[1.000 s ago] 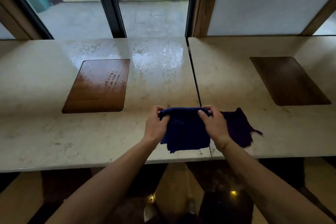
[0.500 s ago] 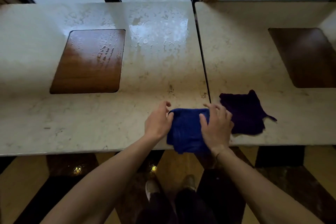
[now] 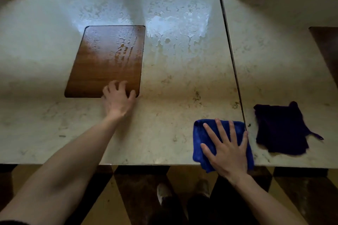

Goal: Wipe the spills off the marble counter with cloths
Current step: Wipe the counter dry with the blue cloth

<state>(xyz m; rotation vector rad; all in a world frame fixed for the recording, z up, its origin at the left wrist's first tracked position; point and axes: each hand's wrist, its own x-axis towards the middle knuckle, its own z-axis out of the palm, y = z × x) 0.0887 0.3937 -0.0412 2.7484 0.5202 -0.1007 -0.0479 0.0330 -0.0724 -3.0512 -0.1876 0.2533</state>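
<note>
Blue cloth: folded, lying at the counter's near edge, right beside the seam between the two slabs; its lower corner hangs off the edge.
Right hand: flat on the blue cloth, fingers spread wide, pressing down and gripping nothing.
Risk at the edge: with part of the cloth overhanging, a sideways push could drag it off the counter onto the floor.
Dark cloth: crumpled on the right slab, just past the seam, near the blue one but apart from it; untouched.
Risk at the seam: liquid swept toward the gap could likely run down into it rather than be soaked up.
Left hand: empty, fingers loosely curled, resting on the marble counter with fingertips at the near right corner of the wooden inset.
Spill: beaded water at the far end of the left slab and streaked across the far part of the wooden inset, well apart from both cloths.
Risk from the reach: the wet area is far off, so a long stretch with a flat palm may let the cloth unfold or slide out from under the hand.
Risk from one pass: a single folded cloth may smear so much water, leaving streaks on the wood.
</note>
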